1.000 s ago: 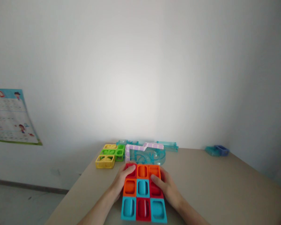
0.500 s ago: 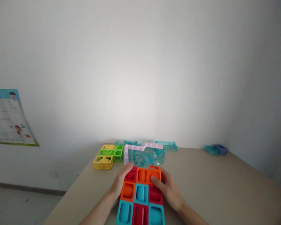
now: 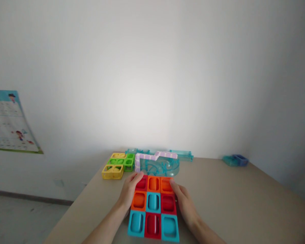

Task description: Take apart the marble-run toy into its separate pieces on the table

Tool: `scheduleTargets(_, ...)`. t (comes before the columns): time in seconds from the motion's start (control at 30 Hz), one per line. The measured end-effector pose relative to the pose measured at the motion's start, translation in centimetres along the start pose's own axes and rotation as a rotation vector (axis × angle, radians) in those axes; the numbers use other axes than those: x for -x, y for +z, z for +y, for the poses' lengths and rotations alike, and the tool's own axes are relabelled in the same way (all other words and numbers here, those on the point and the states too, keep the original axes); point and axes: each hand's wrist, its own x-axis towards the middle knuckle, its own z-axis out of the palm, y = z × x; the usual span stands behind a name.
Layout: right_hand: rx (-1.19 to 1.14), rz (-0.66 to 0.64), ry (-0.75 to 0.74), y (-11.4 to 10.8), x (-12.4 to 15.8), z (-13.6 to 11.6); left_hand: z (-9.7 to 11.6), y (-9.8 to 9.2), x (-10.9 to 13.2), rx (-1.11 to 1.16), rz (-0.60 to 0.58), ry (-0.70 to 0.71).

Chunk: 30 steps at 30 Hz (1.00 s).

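Observation:
A square panel of red, orange and blue plastic building blocks (image 3: 154, 201) sits between my hands at the near side of the table. My left hand (image 3: 129, 188) grips its left edge, thumb on the red block at the far left corner. On the other side, my right hand (image 3: 184, 201) holds the right edge, with the thumb at the orange corner block. The fingers beneath and behind the panel are hidden. Just beyond it lie a lilac zigzag strip (image 3: 147, 156) and clear teal track pieces (image 3: 165, 166).
Yellow and green blocks (image 3: 118, 165) stand at the table's left edge. A teal piece (image 3: 230, 160) and a dark blue block (image 3: 240, 160) lie at the far right. White walls rise behind the table (image 3: 218, 193), with a poster (image 3: 11, 122) on the left.
The orange block at the far right corner, which stuck up before, now sits level with the others. My right thumb has moved from its middle to its outer edge.

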Motion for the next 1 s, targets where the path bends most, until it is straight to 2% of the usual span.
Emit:
scheduleTargets(0.13,-0.122,-0.143,-0.053,0.5,0.4,-0.5,0.2,-0.2,-0.2,-0.018,0.060,0.063)
scheduleTargets(0.27,-0.118,-0.185,-0.069,0.8,0.5,-0.2,0.3,-0.4,-0.5,0.028,0.161,0.113)
scheduleTargets(0.37,-0.099,-0.210,-0.077,0.6,0.4,0.1,0.3,-0.3,-0.5,0.098,0.191,0.103)
scheduleTargets(0.43,-0.112,-0.227,-0.079,0.5,0.3,0.0,0.6,-0.3,-0.3,0.177,0.178,0.042)
scheduleTargets(0.5,-0.143,-0.240,-0.059,0.3,0.3,-0.2,1.3,-0.3,-0.1,0.285,0.126,-0.071)
scheduleTargets(0.57,-0.176,-0.240,-0.028,0.1,0.2,-0.5,2.1,-0.4,0.1,0.345,0.016,-0.211)
scheduleTargets(0.7,-0.201,-0.218,0.013,-0.4,0.0,-0.5,3.2,-0.7,0.8,0.281,-0.227,-0.506)
scheduleTargets(0.77,-0.178,-0.185,0.024,-0.6,-0.2,-0.2,3.3,-0.6,1.4,0.232,-0.334,-0.599)
scheduleTargets(0.87,-0.129,-0.113,0.032,-1.0,-0.5,0.2,3.0,-0.4,2.2,0.118,-0.418,-0.610)
scheduleTargets(1.0,-0.198,-0.099,-0.037,-1.3,-0.6,0.2,2.4,0.1,2.2,0.021,-0.374,-0.438)
